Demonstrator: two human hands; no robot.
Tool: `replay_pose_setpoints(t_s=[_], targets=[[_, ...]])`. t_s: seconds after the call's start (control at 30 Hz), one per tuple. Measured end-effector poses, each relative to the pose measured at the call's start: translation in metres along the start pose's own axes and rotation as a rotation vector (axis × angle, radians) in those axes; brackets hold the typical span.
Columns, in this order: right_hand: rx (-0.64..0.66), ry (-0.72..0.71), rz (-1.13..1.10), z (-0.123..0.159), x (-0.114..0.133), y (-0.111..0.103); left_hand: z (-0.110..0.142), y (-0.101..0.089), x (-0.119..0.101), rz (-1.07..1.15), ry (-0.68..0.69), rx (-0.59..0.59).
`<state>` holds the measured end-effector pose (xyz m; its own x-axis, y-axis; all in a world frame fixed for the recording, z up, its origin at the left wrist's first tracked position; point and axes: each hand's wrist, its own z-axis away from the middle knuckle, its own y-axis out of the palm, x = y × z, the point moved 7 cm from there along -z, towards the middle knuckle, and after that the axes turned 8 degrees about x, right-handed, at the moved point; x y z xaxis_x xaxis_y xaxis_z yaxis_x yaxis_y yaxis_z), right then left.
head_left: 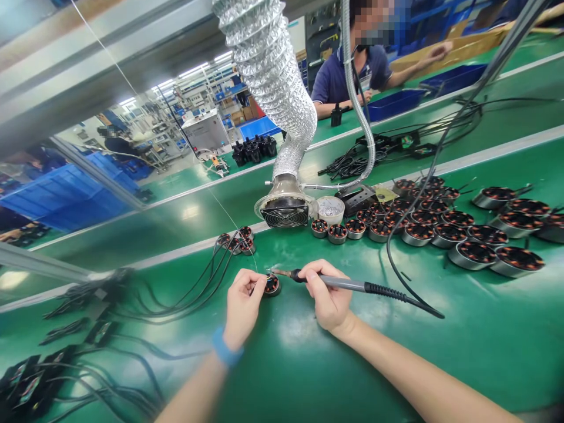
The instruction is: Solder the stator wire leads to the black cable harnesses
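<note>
My right hand [326, 295] is wrapped around the grey handle of a soldering iron [343, 283]. The iron's tip points left, just above a small round motor stator [272, 285] with a metal rim and copper windings. Beside that stator, my left hand [245, 302] is closed in a pinch, a blue band on its wrist. A thin solder wire [229, 216] runs down from above into its fingertips. Whether the fingers also hold a lead of the stator is hidden. Smoke or glare blurs the spot at the tip.
A fume extractor [284, 212] on a foil duct hangs ahead. Many stators [418, 234] stand at right, near a white tub [330, 210]. Several wired stators [240, 242] sit at left, their black cables [194, 299] trailing leftward. Across the bench, a co-worker [328, 79] sits by blue trays [396, 106].
</note>
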<state>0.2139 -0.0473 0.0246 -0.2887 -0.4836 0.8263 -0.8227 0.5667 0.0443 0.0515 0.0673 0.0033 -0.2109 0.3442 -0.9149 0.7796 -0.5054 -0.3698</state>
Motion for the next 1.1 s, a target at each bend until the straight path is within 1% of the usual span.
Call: replay_pose_setpoints(t_s=[0.5, 0.67, 0.87, 1.0, 1.1], targets=[[0.005, 0.021, 0.026, 0.000, 0.002, 0.001, -0.001, 0.000, -0.002, 0.019, -0.006, -0.013], [0.007, 0.002, 0.059, -0.001, 0.004, 0.001, -0.001, 0.000, -0.002, 0.009, -0.006, -0.010], [0.070, -0.055, 0.179, -0.005, 0.009, 0.008, -0.002, -0.002, -0.004, -0.018, -0.004, -0.008], [0.160, -0.091, 0.232, -0.008, 0.009, 0.019, -0.002, -0.003, -0.006, 0.019, 0.021, 0.028], [0.234, -0.137, 0.255, -0.009, 0.005, 0.029, -0.002, -0.005, -0.007, 0.021, 0.044, 0.030]])
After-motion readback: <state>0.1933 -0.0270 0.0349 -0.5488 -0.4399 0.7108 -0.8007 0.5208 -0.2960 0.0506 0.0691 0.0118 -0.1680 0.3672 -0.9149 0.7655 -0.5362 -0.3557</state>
